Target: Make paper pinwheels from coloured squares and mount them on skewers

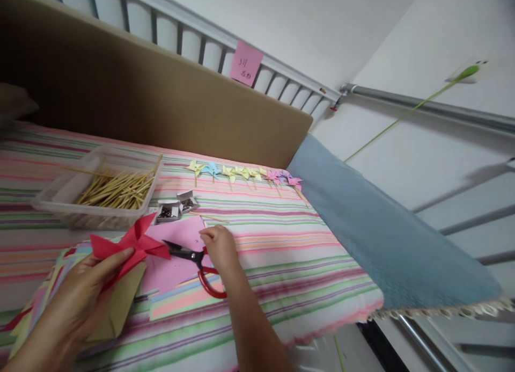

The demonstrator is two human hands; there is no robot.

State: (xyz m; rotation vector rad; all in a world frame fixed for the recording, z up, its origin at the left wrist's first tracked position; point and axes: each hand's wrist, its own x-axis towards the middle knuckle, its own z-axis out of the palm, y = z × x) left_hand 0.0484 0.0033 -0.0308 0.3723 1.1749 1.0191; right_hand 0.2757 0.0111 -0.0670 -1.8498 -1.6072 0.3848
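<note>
My left hand (90, 283) grips a red paper pinwheel (134, 243) between thumb and fingers, above a stack of coloured paper (120, 307). My right hand (220, 248) is closed in a pinch over the right edge of a pink paper sheet (173, 275); whatever lies between its fingertips is too small to make out. Below that hand lies a pair of scissors (195, 255) with red handles and dark blades, resting on the pink sheet. Their blades point left toward the pinwheel, and my right hand partly hides the handles. Strips of coloured paper (181, 302) show under the pink sheet.
A clear plastic box (52, 200) of wooden sticks (116, 190) stands at the left, beside two small open boxes (168, 212) of tiny metal pieces. Several finished pinwheels (229, 173) line the back, before a cardboard panel (181, 98). A striped cloth (281, 264) covers the table.
</note>
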